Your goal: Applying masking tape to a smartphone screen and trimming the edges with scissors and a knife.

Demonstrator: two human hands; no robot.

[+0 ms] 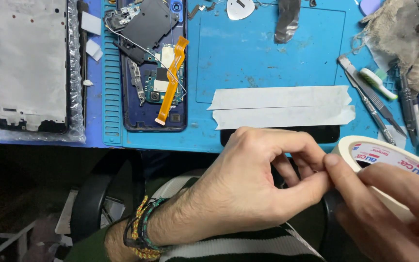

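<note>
Pinching tape end, left hand [248,184] fingers closed on it; right hand [389,213] clasps tape roll [389,160] at 3 o'clock, steadying; two tape strips [282,106] on blue mat [267,53], 12 o'clock.

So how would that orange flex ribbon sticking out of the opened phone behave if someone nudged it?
The orange flex ribbon looks thin and flat, so it is probably floppy and very light. Its lower end seems loose over the opened phone, so it would likely swing. It may crease or tear easily.

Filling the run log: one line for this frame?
left hand: pinching tape end | right hand: holding tape roll | mat: two tape strips, opened phone | far left: screen frame
</note>
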